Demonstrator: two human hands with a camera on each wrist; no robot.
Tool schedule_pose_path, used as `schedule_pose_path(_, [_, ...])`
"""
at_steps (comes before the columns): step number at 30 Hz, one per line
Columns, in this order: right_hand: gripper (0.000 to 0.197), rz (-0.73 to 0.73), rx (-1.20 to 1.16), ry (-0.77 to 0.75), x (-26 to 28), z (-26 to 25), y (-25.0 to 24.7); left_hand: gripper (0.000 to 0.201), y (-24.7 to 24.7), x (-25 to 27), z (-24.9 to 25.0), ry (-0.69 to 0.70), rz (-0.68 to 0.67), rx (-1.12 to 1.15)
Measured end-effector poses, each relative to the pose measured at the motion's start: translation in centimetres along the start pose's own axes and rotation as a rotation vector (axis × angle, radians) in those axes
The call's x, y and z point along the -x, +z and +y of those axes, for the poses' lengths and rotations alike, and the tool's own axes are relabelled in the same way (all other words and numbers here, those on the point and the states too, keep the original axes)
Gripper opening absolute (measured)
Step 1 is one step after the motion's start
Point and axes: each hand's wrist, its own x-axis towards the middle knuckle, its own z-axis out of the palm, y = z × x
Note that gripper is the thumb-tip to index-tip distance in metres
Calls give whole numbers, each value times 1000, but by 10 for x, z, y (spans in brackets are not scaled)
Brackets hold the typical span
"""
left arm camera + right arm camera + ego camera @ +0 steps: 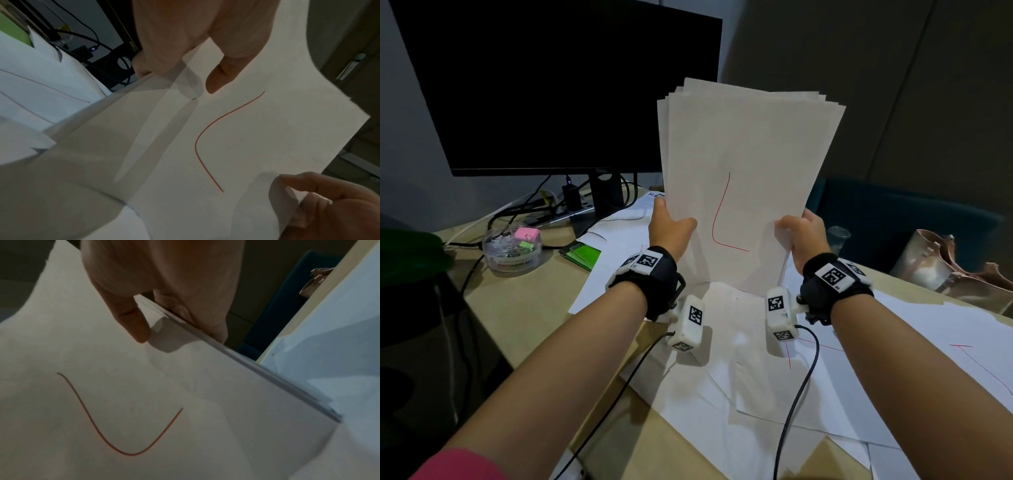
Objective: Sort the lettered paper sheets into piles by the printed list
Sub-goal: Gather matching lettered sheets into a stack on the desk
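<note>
Both hands (left hand (670,228), right hand (803,233)) pinch the upright sheet stack (746,164).

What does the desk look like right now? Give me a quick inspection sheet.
Surface: beige desk, largely under loose sheets.
Job's things: paper stack held upright, front sheet shows a red L.
Clutter: stationery tub, green pad.
Grippers: left hand and right hand grip the stack's side edges.
Cables: black leads from the wrist cameras; more behind the monitor.
Surroundings: rose-gold bag.
</note>
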Motion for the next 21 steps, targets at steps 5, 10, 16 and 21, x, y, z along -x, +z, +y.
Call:
schedule_pose_path(5, [24,-26,57,31,6,11,0,40,-2,4,-5,-21,0,-13])
schedule_pose_path(10, [29,-34,19,5,4,-3,7,38,0,-1,9,-6,21,5])
schedule_pose_path(16, [26,-11,85,14,2,2,2,44,-5,3,2,-75,-1,-27])
schedule_pose_path(21, [24,-7,89,36,6,11,1,45,-6,8,-1,-96,-30,-101])
